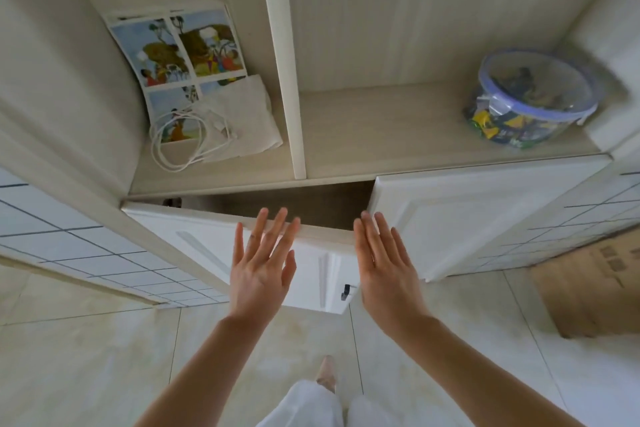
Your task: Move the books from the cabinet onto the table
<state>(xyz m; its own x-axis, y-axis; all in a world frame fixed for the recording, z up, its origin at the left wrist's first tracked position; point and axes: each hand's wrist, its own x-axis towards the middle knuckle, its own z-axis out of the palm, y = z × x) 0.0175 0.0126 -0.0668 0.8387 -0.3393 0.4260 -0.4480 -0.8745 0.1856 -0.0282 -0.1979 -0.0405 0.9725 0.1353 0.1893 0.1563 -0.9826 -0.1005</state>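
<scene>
A white cabinet (460,215) stands in front of me, its lower left door (207,243) swung partly open over a dark interior. No books show inside that gap. My left hand (263,267) is raised palm forward with straight fingers in front of the door's top edge. My right hand (384,270) is held flat beside it, edge-on, at the door's free end. Neither hand holds anything. On the open shelf above, a picture book (180,48) with cartoon panels leans against the back left corner.
A white cable (180,146) and a folded cloth (242,118) lie in front of the picture book. A clear tub with a blue rim (533,97) sits on the right shelf. A cardboard box (588,288) stands on the tiled floor at right.
</scene>
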